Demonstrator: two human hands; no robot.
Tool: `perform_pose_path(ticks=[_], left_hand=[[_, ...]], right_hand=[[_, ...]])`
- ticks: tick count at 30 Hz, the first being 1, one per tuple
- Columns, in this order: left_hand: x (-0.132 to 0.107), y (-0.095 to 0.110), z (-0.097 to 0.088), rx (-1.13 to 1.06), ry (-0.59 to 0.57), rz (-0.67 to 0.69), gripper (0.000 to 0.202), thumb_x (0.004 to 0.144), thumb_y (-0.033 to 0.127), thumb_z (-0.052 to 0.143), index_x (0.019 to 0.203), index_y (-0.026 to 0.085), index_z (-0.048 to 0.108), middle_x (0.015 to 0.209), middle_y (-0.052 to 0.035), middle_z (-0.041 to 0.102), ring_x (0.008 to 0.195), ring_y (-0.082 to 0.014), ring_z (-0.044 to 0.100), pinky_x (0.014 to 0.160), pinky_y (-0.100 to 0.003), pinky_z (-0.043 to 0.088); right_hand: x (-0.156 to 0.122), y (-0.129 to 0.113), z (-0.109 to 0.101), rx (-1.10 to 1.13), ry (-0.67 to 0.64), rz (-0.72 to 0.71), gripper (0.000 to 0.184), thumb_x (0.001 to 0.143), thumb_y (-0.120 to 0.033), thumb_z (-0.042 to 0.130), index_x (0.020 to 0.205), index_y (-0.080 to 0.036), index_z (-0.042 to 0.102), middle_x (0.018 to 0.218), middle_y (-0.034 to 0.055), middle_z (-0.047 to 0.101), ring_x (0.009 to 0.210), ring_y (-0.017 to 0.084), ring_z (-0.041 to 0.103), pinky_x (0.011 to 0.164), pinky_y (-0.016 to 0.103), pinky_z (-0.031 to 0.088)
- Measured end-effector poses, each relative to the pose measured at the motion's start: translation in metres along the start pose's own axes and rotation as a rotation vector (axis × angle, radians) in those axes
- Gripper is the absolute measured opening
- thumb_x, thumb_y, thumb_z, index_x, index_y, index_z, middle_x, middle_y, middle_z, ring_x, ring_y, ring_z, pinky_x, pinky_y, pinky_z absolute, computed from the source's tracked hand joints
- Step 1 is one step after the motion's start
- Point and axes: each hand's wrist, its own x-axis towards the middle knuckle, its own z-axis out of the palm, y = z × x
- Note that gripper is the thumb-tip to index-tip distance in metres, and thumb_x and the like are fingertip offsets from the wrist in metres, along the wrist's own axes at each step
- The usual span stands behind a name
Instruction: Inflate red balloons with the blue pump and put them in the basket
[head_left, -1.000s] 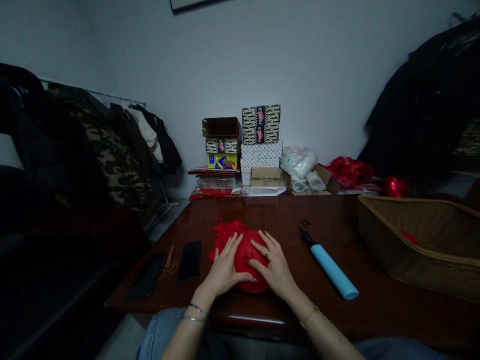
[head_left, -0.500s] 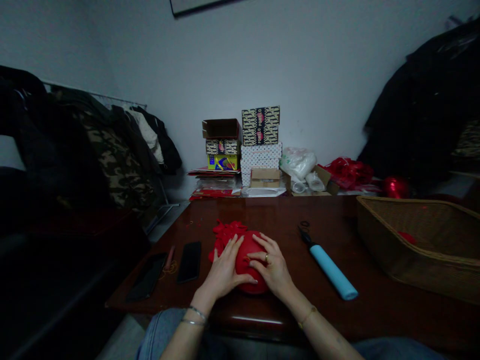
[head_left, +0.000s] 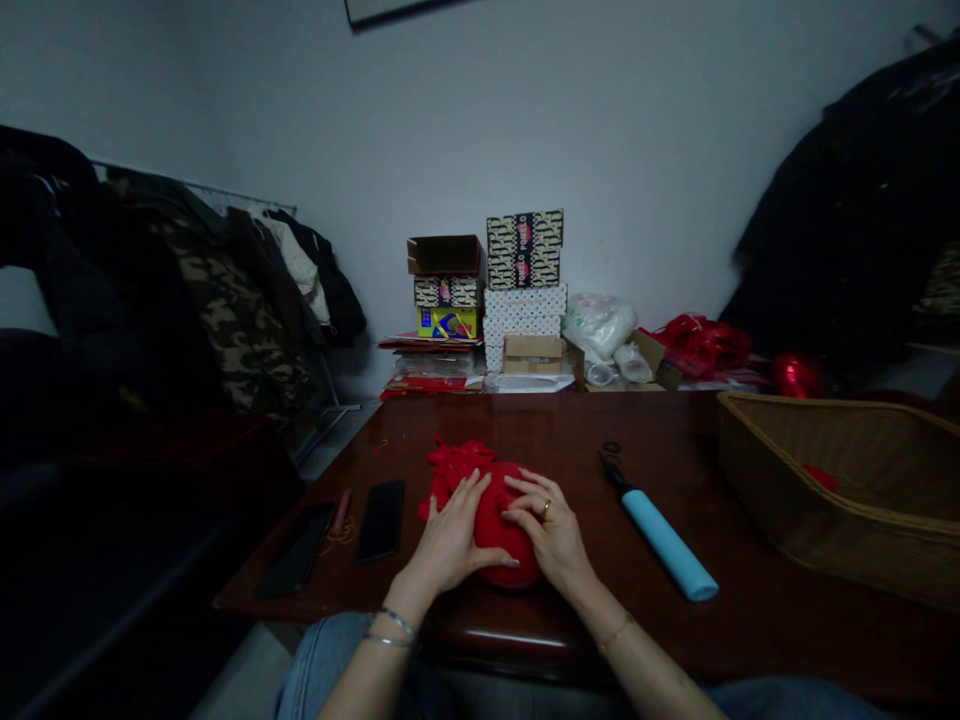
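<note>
An inflated red balloon rests on the dark table in front of me, between my hands. My left hand lies over its left side, thumb across the lower front and fingers along the top, steadying it. Thumb and forefinger of my right hand pinch together at the balloon's front, near its neck; the exact bit between the fingertips is too small to make out. Just behind my left fingers is a pile of red uninflated balloons, partly covered by that hand.
On the right lies a light-blue hand pump with a black nozzle, beside a wicker basket holding something red. Two dark phones and a reddish stick are at left. Stacked boxes stand beyond the table.
My right hand has shifted slightly right, and its thumb and forefinger have drawn back from the balloon's neck area. The left hand keeps its place on the balloon.
</note>
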Motion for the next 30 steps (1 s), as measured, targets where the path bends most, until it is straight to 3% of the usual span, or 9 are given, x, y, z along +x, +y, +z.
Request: perform_pose_path(ticks=[5, 13, 17, 19, 21, 24, 27, 30], left_hand=[[0.000, 0.002, 0.001, -0.031, 0.027, 0.035, 0.103, 0.060, 0.060, 0.070, 0.145, 0.029, 0.019, 0.152, -0.0130, 0.021, 0.139, -0.0318, 0.017, 0.106, -0.062, 0.016], [0.000, -0.002, 0.002, -0.096, 0.081, 0.079, 0.103, 0.058, 0.053, 0.076, 0.143, 0.024, 0.026, 0.149, -0.0154, 0.027, 0.137, -0.0306, 0.023, 0.108, -0.051, 0.025], [-0.001, -0.003, 0.000, -0.140, 0.093, 0.096, 0.102, 0.060, 0.054, 0.074, 0.144, 0.022, 0.025, 0.150, -0.0146, 0.025, 0.138, -0.0279, 0.022, 0.110, -0.045, 0.024], [-0.002, -0.004, 0.000, -0.161, 0.093, 0.092, 0.102, 0.062, 0.054, 0.073, 0.145, 0.022, 0.023, 0.151, -0.0144, 0.021, 0.138, -0.0273, 0.020, 0.110, -0.044, 0.024], [-0.003, -0.006, 0.000, -0.172, 0.073, 0.077, 0.104, 0.062, 0.053, 0.073, 0.146, 0.024, 0.018, 0.153, -0.0144, 0.015, 0.139, -0.0282, 0.018, 0.109, -0.045, 0.025], [-0.004, -0.006, 0.001, -0.160, 0.018, 0.037, 0.114, 0.058, 0.050, 0.077, 0.148, 0.027, 0.010, 0.154, -0.0151, 0.007, 0.138, -0.0317, 0.017, 0.107, -0.049, 0.028], [-0.003, -0.001, -0.001, -0.082, 0.009, 0.015, 0.117, 0.056, 0.048, 0.078, 0.147, 0.030, 0.006, 0.154, -0.0151, 0.007, 0.139, -0.0337, 0.015, 0.106, -0.056, 0.022], [-0.002, 0.005, -0.004, 0.031, 0.032, 0.031, 0.113, 0.061, 0.049, 0.075, 0.147, 0.032, 0.004, 0.154, -0.0129, 0.011, 0.139, -0.0328, 0.011, 0.105, -0.062, 0.014]], right_hand=[[-0.001, -0.002, -0.002, -0.008, 0.016, 0.033, 0.015, 0.083, -0.034, 0.056, 0.074, -0.026, 0.065, 0.113, 0.0037, 0.065, 0.114, 0.022, 0.049, 0.101, 0.047, 0.036], [0.001, 0.000, -0.008, -0.040, 0.004, 0.071, 0.022, 0.088, -0.037, 0.046, 0.076, -0.025, 0.060, 0.112, 0.0057, 0.064, 0.110, 0.021, 0.052, 0.100, 0.044, 0.038], [-0.001, 0.004, -0.014, -0.066, -0.026, 0.095, 0.020, 0.087, -0.037, 0.048, 0.096, -0.025, 0.061, 0.126, 0.0069, 0.056, 0.122, 0.021, 0.044, 0.105, 0.046, 0.031], [-0.003, 0.010, -0.018, -0.101, -0.091, 0.119, 0.042, 0.081, -0.039, 0.056, 0.121, -0.024, 0.052, 0.140, 0.0088, 0.042, 0.132, 0.023, 0.032, 0.108, 0.048, 0.026], [-0.005, 0.016, -0.024, -0.160, -0.235, 0.151, 0.079, 0.071, -0.043, 0.067, 0.139, -0.023, 0.032, 0.150, 0.0123, 0.024, 0.138, 0.026, 0.020, 0.110, 0.049, 0.022], [-0.006, 0.021, -0.033, -0.256, -0.452, 0.143, 0.124, 0.049, -0.049, 0.080, 0.146, -0.023, 0.008, 0.153, 0.0167, 0.006, 0.140, 0.031, 0.005, 0.110, 0.051, 0.019], [-0.004, 0.016, -0.039, -0.359, -0.516, 0.114, 0.137, 0.041, -0.051, 0.082, 0.146, -0.026, -0.001, 0.153, 0.0172, 0.003, 0.139, 0.034, 0.002, 0.107, 0.057, 0.019], [-0.003, 0.008, -0.040, -0.482, -0.489, 0.101, 0.131, 0.047, -0.048, 0.081, 0.145, -0.029, -0.003, 0.153, 0.0152, 0.008, 0.139, 0.032, 0.006, 0.106, 0.060, 0.014]])
